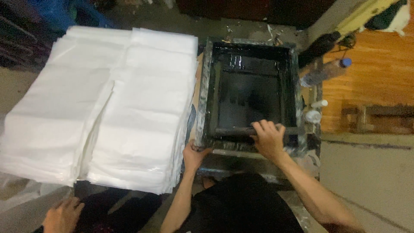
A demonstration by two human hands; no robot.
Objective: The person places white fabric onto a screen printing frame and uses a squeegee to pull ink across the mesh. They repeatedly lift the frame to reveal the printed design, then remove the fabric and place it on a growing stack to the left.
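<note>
The 2 stacks of white sheets (103, 103) take up the most room, lying side by side and touching from 9 o'clock toward the middle, the right stack's edge just beside the frame. The black screen frame (206, 99) sits at the middle of the view, slightly toward 1 o'clock, on a paint-spattered desk (312, 151); its inner mesh is dark and glossy with ink. A wooden floor (375, 82) shows at 3 o'clock, beyond the desk's right edge.

Across the near part of the mesh lies a dark squeegee bar (233, 130), running left to right, close to the frame's near rail. The right hand (268, 139) is on top of this bar, its fingers curled over it and wrapped in a full grip. The left hand (194, 154) is at the frame's near left corner, at about 6 o'clock, with its fingers closed around the rail from below.

A clear plastic bottle (323, 72) with a blue cap lies tilted at 2 o'clock, just right of the frame. 2 small white-capped containers (314, 115) stand just beside the frame's right rail. Another person's hand (62, 215) rests at 7 o'clock, below the sheets, fingers loosely spread.
</note>
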